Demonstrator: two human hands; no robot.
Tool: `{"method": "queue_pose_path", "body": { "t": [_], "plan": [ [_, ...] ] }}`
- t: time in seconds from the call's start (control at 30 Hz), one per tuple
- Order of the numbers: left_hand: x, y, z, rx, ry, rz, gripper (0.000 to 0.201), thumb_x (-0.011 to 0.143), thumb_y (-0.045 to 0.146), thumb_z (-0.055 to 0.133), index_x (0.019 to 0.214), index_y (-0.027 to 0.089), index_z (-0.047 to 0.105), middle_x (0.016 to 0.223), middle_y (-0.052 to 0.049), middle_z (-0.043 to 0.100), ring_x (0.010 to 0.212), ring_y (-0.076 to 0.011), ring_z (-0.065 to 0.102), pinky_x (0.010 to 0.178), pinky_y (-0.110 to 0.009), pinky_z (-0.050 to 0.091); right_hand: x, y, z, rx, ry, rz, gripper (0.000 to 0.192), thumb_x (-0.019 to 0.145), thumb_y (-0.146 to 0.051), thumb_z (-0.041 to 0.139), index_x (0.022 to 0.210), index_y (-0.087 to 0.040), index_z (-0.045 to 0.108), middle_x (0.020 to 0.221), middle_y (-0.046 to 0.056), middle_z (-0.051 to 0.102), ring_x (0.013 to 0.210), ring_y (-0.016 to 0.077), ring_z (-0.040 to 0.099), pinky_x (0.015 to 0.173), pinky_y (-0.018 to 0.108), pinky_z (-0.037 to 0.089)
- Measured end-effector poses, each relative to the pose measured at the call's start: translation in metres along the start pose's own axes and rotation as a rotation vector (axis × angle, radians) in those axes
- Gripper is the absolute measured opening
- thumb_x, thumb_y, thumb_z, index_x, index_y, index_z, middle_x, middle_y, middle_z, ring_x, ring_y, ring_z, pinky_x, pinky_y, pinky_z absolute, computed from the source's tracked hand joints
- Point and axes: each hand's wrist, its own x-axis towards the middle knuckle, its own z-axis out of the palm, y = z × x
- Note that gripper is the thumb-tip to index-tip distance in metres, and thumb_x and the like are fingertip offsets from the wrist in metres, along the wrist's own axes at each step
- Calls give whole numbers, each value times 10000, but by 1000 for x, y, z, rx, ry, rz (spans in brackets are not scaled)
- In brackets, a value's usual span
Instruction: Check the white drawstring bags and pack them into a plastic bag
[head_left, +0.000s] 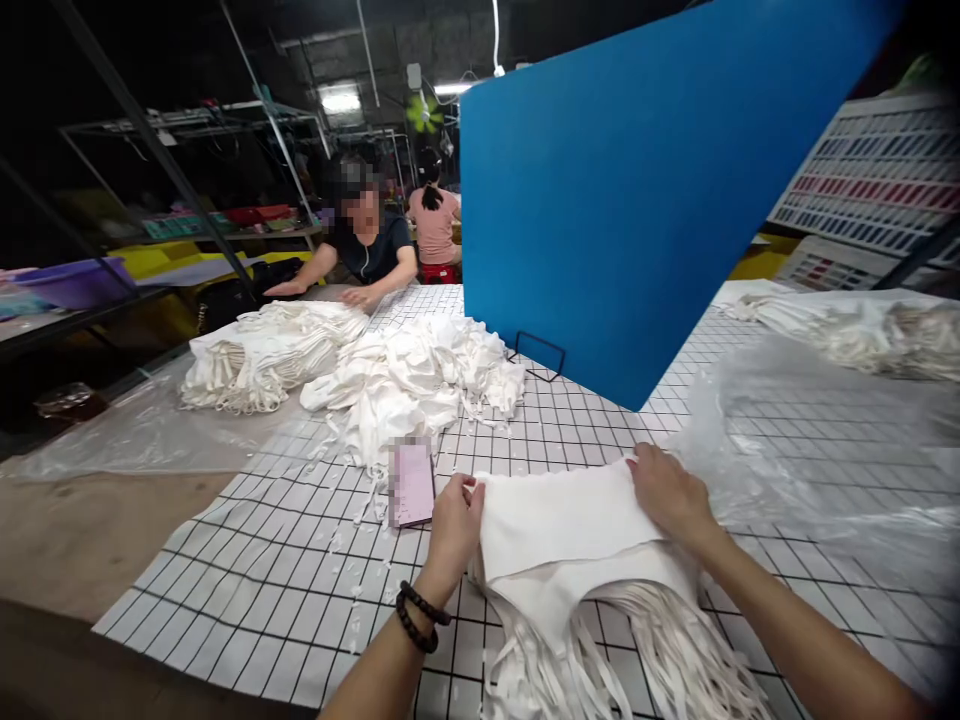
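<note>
A stack of white fabric pieces [562,530] with hanging straps [660,660] lies on the grid-patterned table cover [285,590] just in front of me. My left hand [454,530], with a dark bead bracelet at the wrist, grips the left edge of the top piece. Pressing flat on its upper right corner is my right hand [667,495].
A pink phone [412,485] lies left of my left hand. Loose white garments [412,375] and a neat stack [259,355] sit further back, where a seated person [360,255] works. A blue divider board [637,190] stands ahead; clear plastic sheeting [810,450] lies at right.
</note>
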Motion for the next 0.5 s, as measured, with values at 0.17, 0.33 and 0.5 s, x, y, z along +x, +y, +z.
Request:
{"method": "queue_pose_path", "body": {
  "t": [0.17, 0.33, 0.5],
  "plan": [
    [26, -31, -36, 428, 292, -136, 612, 801, 554, 536, 1192, 87, 469, 1120, -176, 516, 1049, -311, 519, 853, -386, 419, -12, -35, -31, 36, 251, -146, 257, 927, -284, 428, 1134, -137, 468, 1083, 124, 590, 980, 271, 565, 720, 372, 424],
    [59, -54, -44, 578, 176, -376, 852, 679, 699, 529, 1148, -11, 477, 1156, -243, 486, 1099, -375, 465, 917, -414, 376, -43, -76, -58, 306, 137, -289, 276, 907, -370, 434, 1116, -196, 474, 1142, 82, 595, 970, 247, 586, 714, 357, 445],
    [65, -48, -37, 578, 183, -390, 785, 656, 592, 585, 1160, 4, 460, 1173, -239, 483, 1090, -370, 467, 877, -398, 394, -80, -76, -67, 513, -16, -238, 322, 874, -456, 434, 1072, -222, 530, 1082, 80, 628, 784, 212, 614, 679, 346, 471]
  ]
}}
